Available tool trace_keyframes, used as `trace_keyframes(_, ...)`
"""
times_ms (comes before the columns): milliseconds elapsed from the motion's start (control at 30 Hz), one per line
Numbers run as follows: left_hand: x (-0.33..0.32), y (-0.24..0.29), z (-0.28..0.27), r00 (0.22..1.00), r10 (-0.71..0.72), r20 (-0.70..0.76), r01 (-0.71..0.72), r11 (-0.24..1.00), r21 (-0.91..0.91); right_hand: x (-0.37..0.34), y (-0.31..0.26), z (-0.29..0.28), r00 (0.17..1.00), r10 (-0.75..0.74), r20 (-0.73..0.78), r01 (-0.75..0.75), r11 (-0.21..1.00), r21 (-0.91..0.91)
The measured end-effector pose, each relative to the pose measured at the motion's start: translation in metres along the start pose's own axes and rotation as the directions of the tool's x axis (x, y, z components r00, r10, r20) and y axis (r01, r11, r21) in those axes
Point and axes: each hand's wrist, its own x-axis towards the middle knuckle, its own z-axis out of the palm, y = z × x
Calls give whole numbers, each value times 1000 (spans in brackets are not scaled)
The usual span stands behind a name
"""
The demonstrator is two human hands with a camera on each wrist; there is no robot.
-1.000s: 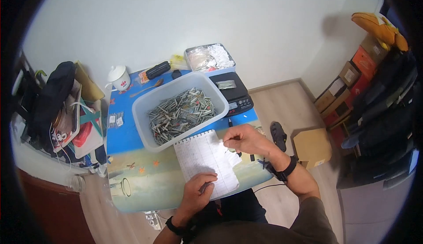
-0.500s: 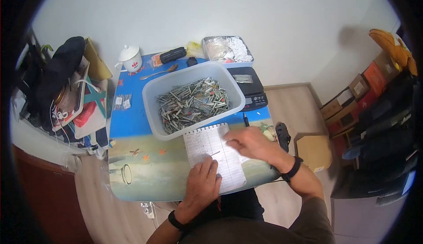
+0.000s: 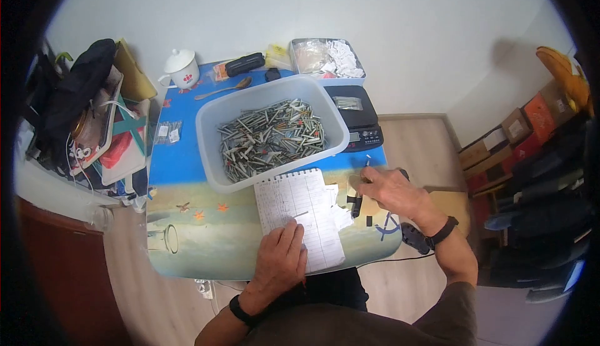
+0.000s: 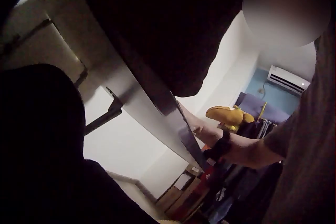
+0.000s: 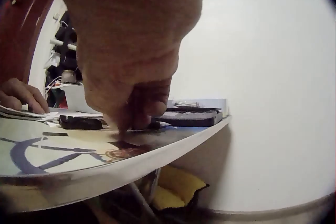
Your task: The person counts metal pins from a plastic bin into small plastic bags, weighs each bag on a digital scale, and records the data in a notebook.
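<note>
My left hand [image 3: 282, 255] lies palm down on the spiral notepad [image 3: 312, 246], fingers extended over the page of handwriting. Right at its fingertips is a thin grey metal pin [image 3: 301, 214]. My right hand [image 3: 400, 193] is low over the right part of the table, its bent fingers pinching a dark pen [image 3: 367, 163] mostly hidden behind them. In the right wrist view a pointed end [image 5: 163, 124] shows beyond the fingers. Beside that hand lies a slim black object [image 3: 356, 206], with torn white paper pieces [image 3: 340, 216] to its left.
A translucent tub [image 3: 209, 152] full of slim metal pieces stands behind the notepad. Right of it, a black scale [image 3: 364, 138] carries a bagged bundle [image 3: 347, 103]. A box of paper slips [image 3: 330, 59], a lidded mug [image 3: 181, 69], a spoon [image 3: 225, 88] and small bags [image 3: 169, 132] stand around.
My right hand has moved right, off the notepad, to the pen. The left hand has flattened on the page, leaving the pin visible by its fingertips. The head view has shifted.
</note>
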Motion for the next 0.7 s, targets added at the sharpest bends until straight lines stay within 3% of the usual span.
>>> trace_keyframes(67,-1,0,0,1000,3,2,-3,1000,12,-4,1,-6,998,-50,-37,49,998,-30)
trace_keyframes(133,-1,1,1,1000,7,3,-7,1000,21,-10,0,-13,995,-24,96,31,996,-79)
trace_keyframes(167,-1,1,1,1000,5,6,-5,1000,22,-15,1,-14,996,-22,92,30,997,-78)
trace_keyframes(267,-2,1,2,1000,6,12,-6,999,32,-32,3,-11,997,-76,-2,75,994,-77)
trace_keyframes(333,-3,2,2,1000,2,17,-3,999,37,-43,-1,-1,974,124,-191,-101,987,126)
trace_keyframes(367,-1,3,2,1000,5,8,-5,999,51,-49,-12,7,975,122,-185,-100,987,127)
trace_keyframes(400,-1,3,2,1000,8,0,-8,998,65,-49,-32,12,871,337,-356,-120,851,512)
trace_keyframes(433,-1,3,2,1000,5,3,-5,998,62,-48,-51,19,707,582,-401,-24,587,810)
trace_keyframes(467,-1,3,2,1000,6,11,-7,999,51,-47,-65,25,708,585,-397,-28,584,811)
trace_keyframes(500,-1,2,2,1000,8,18,-9,999,41,-44,-79,30,707,635,-313,143,305,942)
trace_keyframes(533,0,2,2,1000,7,20,-8,999,40,-36,-91,35,722,657,-219,300,-12,954)
trace_keyframes(600,-1,1,2,999,31,-30,-30,999,21,-5,-118,45,646,718,-258,381,-11,924)
trace_keyframes(633,0,0,2,999,29,-30,-28,999,21,5,-127,37,701,670,-244,396,-81,915)
trace_keyframes(667,0,-1,2,999,26,-32,-26,1000,9,12,-131,41,704,668,-243,393,-81,916)
trace_keyframes(700,0,-1,3,999,21,-34,-21,1000,-6,18,-133,48,702,677,-221,284,18,959)
